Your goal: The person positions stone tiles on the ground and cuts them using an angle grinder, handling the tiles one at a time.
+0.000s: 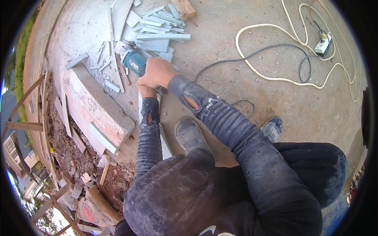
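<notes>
My right hand [160,72] is wrapped round the teal body of an angle grinder [134,61], whose metal head points up and left. Close beneath it, my left hand [147,90] is closed, its fingers mostly hidden by the right hand; what it grips cannot be made out. A long pale tile strip [165,143] runs under my left wrist toward my foot. Just beyond the grinder lies a pile of cut grey-blue tile strips [163,37], some stacked across each other. A narrow long strip [117,65] lies left of the grinder head.
A concrete block [98,104] stands to the left, with tile pieces on and against it. A dark cord [236,59] and a looped white cable [271,78] cross the floor to a power strip [323,45]. Wooden boards, rubble and a torn paper sack [96,210] lie lower left.
</notes>
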Available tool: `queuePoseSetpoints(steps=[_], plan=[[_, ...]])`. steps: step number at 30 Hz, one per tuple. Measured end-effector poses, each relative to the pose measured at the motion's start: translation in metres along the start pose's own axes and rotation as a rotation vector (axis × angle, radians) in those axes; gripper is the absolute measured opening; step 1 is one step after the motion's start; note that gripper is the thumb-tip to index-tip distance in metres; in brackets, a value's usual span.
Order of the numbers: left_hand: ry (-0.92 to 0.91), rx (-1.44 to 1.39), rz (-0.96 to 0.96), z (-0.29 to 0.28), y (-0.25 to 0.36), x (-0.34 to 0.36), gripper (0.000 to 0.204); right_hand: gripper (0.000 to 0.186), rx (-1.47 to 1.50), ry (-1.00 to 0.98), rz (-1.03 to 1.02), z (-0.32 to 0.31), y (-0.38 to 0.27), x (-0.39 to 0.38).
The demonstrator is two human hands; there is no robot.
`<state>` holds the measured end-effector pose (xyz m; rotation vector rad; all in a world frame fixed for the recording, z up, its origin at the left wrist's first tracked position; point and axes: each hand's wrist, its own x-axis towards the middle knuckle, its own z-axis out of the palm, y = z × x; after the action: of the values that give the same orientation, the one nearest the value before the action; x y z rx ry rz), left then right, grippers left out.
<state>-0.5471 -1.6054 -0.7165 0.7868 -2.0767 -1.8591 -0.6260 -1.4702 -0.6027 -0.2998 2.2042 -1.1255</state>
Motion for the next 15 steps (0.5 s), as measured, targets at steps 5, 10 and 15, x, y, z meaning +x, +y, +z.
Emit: queuePoseSetpoints(steps=[5, 10, 15], plan=[[0.136, -0.088, -0.011, -0.027, -0.036, 0.016, 0.015, 0.059, -0.011, -0.056, 0.003, 0.002, -0.012, -0.004], [0.017, -0.103, -0.03, 0.002, 0.004, -0.002, 0.016, 0.058, -0.007, -0.021, 0.018, -0.002, -0.005, -0.002], [0.031, -0.079, -0.047, -0.009, -0.01, 0.006, 0.016, 0.057, -0.013, -0.001, 0.0, 0.003, -0.005, -0.002]])
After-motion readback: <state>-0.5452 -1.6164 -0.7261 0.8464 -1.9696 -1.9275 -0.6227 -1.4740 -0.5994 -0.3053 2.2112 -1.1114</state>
